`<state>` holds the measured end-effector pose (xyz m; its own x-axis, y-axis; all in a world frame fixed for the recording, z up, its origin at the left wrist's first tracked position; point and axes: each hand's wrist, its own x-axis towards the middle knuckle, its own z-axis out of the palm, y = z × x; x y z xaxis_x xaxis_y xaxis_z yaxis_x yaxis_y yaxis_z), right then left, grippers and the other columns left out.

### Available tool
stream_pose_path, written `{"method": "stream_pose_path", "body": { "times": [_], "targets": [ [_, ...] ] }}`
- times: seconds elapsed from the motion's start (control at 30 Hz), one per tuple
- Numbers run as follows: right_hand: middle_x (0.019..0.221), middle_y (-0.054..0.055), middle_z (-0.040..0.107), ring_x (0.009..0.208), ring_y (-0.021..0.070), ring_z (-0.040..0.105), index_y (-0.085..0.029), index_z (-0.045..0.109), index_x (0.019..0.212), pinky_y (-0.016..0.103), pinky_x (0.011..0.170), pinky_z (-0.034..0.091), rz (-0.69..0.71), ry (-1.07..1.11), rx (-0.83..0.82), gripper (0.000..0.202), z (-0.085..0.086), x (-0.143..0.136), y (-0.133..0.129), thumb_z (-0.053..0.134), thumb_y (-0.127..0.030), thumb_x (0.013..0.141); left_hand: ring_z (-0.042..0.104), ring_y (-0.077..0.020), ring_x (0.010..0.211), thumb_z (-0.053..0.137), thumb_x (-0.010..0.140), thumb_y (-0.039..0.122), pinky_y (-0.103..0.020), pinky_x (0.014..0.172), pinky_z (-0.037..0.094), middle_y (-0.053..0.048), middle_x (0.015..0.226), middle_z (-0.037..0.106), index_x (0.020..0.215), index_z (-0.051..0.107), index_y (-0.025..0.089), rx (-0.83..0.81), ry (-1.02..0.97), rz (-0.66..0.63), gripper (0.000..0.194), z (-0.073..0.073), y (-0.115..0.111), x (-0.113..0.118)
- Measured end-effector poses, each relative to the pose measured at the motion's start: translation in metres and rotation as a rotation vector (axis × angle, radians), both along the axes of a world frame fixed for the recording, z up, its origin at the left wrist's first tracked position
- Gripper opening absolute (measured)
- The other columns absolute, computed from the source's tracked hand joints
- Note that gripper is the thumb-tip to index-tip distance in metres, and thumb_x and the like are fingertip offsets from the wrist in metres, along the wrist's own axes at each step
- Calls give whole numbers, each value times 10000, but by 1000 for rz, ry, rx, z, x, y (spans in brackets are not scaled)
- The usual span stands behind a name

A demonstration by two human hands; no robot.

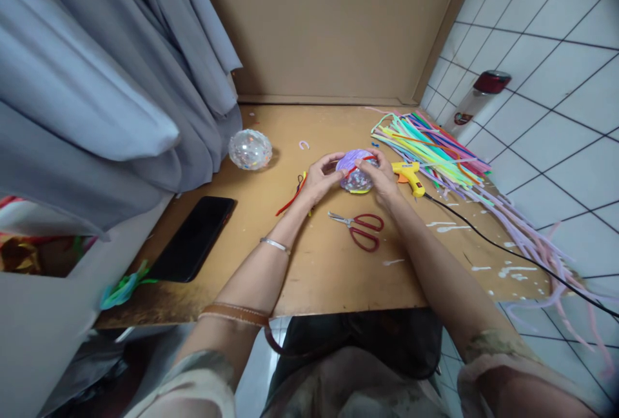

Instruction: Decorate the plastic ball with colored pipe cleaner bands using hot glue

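Observation:
Between my two hands is a ball (356,179), purple on top and clear with speckles below, with a red pipe cleaner strip across it. My left hand (326,176) grips its left side, fingers curled over the top. On the opposite side my right hand (380,173) holds it, thumb on the red strip. Scissors with dark red handles (366,231) lie just below the ball. A yellow glue gun (410,177) rests beside my right hand. Near my left wrist lie red and yellow pipe cleaner pieces (293,200).
A second clear speckled ball (250,149) sits at the left by the grey curtain (188,50). A black phone (193,237) lies near the front left. Many coloured pipe cleaners (430,147) spread along the right, by a clear bottle (469,111). The glue gun's cord (483,229) runs right.

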<state>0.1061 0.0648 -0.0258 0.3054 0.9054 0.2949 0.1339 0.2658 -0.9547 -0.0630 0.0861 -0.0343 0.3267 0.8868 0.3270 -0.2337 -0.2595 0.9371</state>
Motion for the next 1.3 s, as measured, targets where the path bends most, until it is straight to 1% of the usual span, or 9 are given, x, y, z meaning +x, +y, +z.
{"method": "stream_pose_path", "body": {
  "times": [0.1,0.2,0.43,0.53,0.63,0.77,0.83,1.0,1.3],
  "targets": [
    [1055,41,678,984,250,656,-245,582,1063,468,946,548,0,143,-71,620,3,2,1,797,-536,559,678,-247,1068,870,636,453,-406,961,541,-121,1167,723,1121,678,170,-22,-17,-3,593,-4,3,-1],
    [1036,29,687,973,244,659,-252,584,1046,473,956,549,-4,150,-64,624,5,1,0,814,-532,538,683,-236,1036,872,634,434,-394,946,545,-108,1113,732,1088,683,167,-37,-32,5,560,-5,4,-1],
    [1218,91,635,1124,285,617,-228,570,1136,518,1059,480,-46,-51,-26,734,9,2,-5,832,-538,525,675,-202,990,883,606,410,-344,913,542,-86,1065,727,1003,674,174,-58,-77,34,507,-4,3,3],
    [1230,99,623,1157,297,602,-227,566,1156,527,1070,466,-67,-159,-13,731,8,2,-5,824,-513,535,673,-188,961,873,595,383,-342,914,533,-67,1020,721,919,647,177,-76,-91,59,446,-5,3,5],
    [1226,96,618,1166,298,595,-237,558,1168,525,1072,460,-91,-250,14,700,7,0,-5,805,-486,563,668,-208,1035,822,624,341,-368,968,506,-74,1057,718,802,619,176,-61,-57,77,316,-3,1,2],
    [1247,100,603,1179,294,583,-241,554,1182,516,1089,446,-138,-332,51,681,6,-3,-6,798,-447,581,598,-268,1249,692,704,287,-415,1078,434,-92,1083,727,685,647,171,31,49,63,126,4,-4,-7],
    [1249,100,601,1181,294,579,-238,558,1177,517,1095,441,-156,-329,50,673,6,-3,-6,798,-438,581,575,-284,1294,667,715,272,-431,1115,402,-103,1121,728,662,675,170,70,84,49,115,7,-6,-10],
    [1246,94,596,1190,293,567,-244,564,1181,531,1108,425,-147,-287,43,650,6,-1,-7,782,-458,608,580,-298,1297,727,696,261,-470,1155,369,-135,1256,694,668,728,168,96,164,51,97,11,-8,-10],
    [1258,104,589,1212,299,556,-245,565,1182,529,1129,408,-183,-297,62,625,6,-6,-9,773,-435,623,590,-298,1284,754,673,262,-497,1156,383,-113,1233,706,642,728,177,89,174,96,94,11,-10,-5]
  ]
}}
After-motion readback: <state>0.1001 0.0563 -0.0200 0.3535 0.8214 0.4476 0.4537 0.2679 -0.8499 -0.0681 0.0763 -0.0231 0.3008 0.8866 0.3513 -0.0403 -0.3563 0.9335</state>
